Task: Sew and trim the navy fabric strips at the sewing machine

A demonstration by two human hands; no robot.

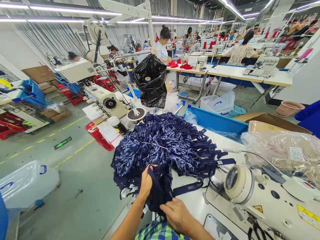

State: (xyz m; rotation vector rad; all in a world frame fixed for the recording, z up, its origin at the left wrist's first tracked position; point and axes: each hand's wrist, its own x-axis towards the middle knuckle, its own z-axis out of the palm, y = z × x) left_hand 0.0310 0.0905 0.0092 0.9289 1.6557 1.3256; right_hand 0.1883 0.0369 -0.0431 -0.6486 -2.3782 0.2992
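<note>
A dark navy garment piece (160,186) hangs between my two hands at the front edge of the white table. My left hand (146,181) grips its upper left side, thumb on top. Lower down, my right hand (176,213) is closed on the garment's lower right edge. Just beyond lies a big heap of navy and light-blue patterned garments (160,136), with many dark straps fanning out to the right. One navy strap (188,187) trails across the tabletop beside the held piece. The garment's exact kind cannot be made out.
A white sewing machine (272,200) stands close on my right, with black-handled scissors (258,230) beside it. Behind the heap are a black plastic bag (151,81) and a blue bin (217,121). Another machine (105,100) is at left. Several people work farther back.
</note>
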